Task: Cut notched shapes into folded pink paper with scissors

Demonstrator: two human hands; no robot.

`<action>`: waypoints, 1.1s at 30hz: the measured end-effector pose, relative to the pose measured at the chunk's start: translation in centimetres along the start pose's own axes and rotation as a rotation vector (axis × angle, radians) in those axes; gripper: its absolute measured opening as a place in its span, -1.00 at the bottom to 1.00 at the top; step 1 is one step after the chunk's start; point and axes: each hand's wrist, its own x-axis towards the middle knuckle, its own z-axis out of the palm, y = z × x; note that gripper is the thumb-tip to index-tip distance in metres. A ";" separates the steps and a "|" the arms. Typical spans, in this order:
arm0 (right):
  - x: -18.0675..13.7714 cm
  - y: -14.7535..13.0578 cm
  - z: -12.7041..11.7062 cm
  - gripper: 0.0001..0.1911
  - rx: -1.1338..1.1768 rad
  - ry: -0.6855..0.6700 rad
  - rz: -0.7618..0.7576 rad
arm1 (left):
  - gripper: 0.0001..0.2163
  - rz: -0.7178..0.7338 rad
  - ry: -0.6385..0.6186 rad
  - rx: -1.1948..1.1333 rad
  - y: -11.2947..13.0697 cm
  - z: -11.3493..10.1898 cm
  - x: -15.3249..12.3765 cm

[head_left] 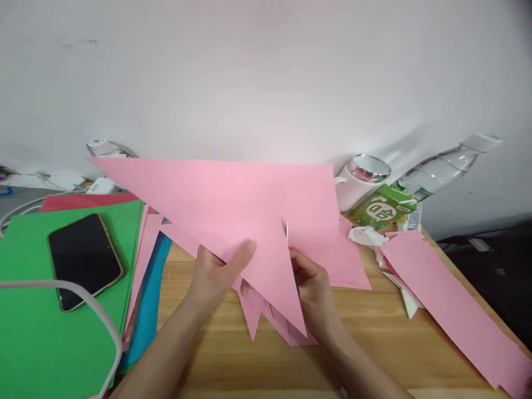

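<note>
Smooth curved cord (68, 285), hands (210, 280) (312, 291) at angular pink paper (249, 205)

Quick tally from us: two hands (214, 277) (313, 291), one pair of scissors (287, 230) (mostly hidden), one smartphone (85, 257), one white mug (353, 189), one plastic bottle (443, 166), one green carton (384, 207). Pink paper (208, 205)? Several pieces, but they overlap too much for us to count exactly.

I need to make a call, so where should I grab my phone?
Probably by its two long edges, toward the far end, coming from above. The phone lies flat, screen up, on the green sheet, leaving those edges uncovered there, while the white cable crosses in front of its near end.
</note>
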 end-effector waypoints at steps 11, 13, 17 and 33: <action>-0.1 -0.9 -0.1 -0.66 -0.010 -0.065 0.076 | -0.77 -0.130 -0.002 0.118 0.6 0.0 -0.3; -0.1 -1.1 -0.1 -0.66 -0.001 -0.073 0.078 | -0.78 -0.138 0.018 0.128 0.8 0.2 -0.5; -0.1 -1.0 -0.2 -0.67 0.012 -0.069 0.071 | -0.74 -0.138 0.023 0.140 0.9 0.6 -0.7; -0.1 -0.8 -0.4 -0.62 -0.024 -0.104 0.051 | -0.79 -0.168 0.045 0.106 0.9 0.7 -0.7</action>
